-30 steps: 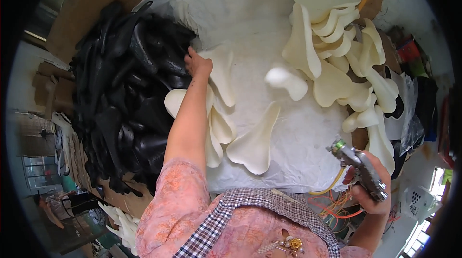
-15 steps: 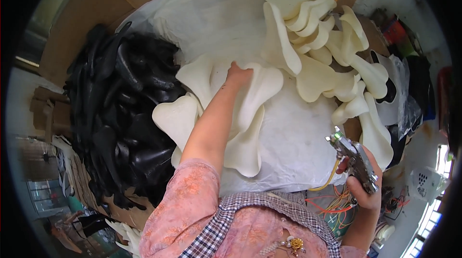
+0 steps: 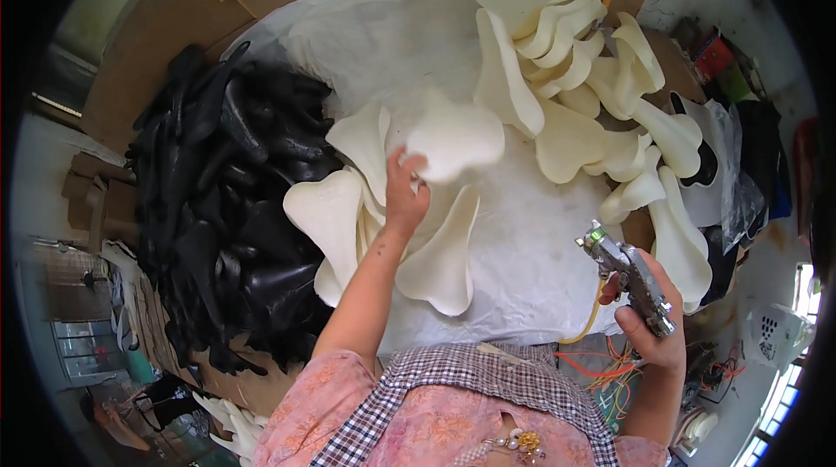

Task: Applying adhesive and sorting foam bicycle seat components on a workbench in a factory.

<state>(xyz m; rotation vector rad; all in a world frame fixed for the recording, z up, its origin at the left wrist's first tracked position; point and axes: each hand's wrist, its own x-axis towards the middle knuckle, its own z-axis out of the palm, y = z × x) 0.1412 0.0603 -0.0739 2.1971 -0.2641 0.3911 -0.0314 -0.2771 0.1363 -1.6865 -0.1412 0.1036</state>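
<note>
My left hand (image 3: 407, 193) reaches over the middle of the covered table. Its fingers are curled at the near-left edge of a cream, saddle-shaped foam pad (image 3: 459, 138), which is smeared by motion. The exact grip is partly blurred. More cream pads lie close around this hand: one with a broad lobe (image 3: 322, 206) to its left, one (image 3: 446, 262) nearer me and one (image 3: 361, 141) beyond. At the right, my right hand (image 3: 653, 328) is wrapped round a metal spray gun (image 3: 629, 280), its nozzle pointing up and left. A yellow hose (image 3: 595, 315) hangs from the gun.
Black saddle-shaped pieces (image 3: 235, 206) are heaped on the left. Overlapping cream pads (image 3: 557, 49) are piled at the far right. White plastic sheeting (image 3: 531, 249) covers the table over brown cardboard (image 3: 135, 75). Tangled orange cords (image 3: 610, 371) hang beside my right forearm.
My left hand has drawn back toward me and slightly left. The foam pad by it has turned from lengthwise to crosswise. The spray gun has shifted slightly left.
</note>
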